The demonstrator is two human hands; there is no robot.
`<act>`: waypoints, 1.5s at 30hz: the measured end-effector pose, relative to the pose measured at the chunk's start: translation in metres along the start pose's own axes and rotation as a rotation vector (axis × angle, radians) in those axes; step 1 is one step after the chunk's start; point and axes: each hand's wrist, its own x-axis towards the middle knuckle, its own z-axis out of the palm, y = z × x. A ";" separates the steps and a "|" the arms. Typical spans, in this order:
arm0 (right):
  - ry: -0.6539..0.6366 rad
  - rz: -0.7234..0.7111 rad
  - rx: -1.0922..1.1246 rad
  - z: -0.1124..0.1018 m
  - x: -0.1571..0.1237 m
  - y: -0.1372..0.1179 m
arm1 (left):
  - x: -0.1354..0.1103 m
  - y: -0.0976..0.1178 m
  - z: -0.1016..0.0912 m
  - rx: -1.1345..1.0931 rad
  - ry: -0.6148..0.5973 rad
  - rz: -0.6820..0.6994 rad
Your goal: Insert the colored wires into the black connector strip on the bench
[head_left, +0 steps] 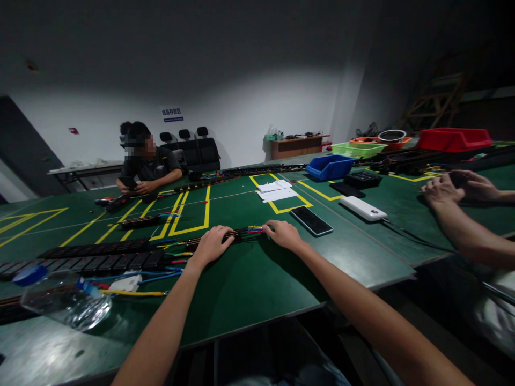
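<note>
Phone point(311, 221) right of cable bundle point(242, 234)

- The fingers point(223, 230) of the left hand point(210, 246) hid part of the wire bundle point(244, 232).
- A neighbour's hands point(439, 192) half-hid a dark object point(457, 179).
- The right edge cut off their arms point(470, 237).
- Lower text point(174, 119) on the wall sign point(171, 112) was too small to read.

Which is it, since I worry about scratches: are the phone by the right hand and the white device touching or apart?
Apart: the head view shows green tabletop between the phone and the white device.
</note>
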 end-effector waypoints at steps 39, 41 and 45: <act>0.128 0.099 0.163 0.006 0.009 0.007 | -0.002 0.001 -0.001 -0.022 -0.002 -0.013; 0.130 0.104 0.211 0.008 0.012 0.010 | -0.002 0.001 -0.001 -0.017 -0.005 -0.015; 0.179 0.065 0.479 0.010 0.017 0.014 | -0.001 0.000 0.001 -0.004 0.003 -0.011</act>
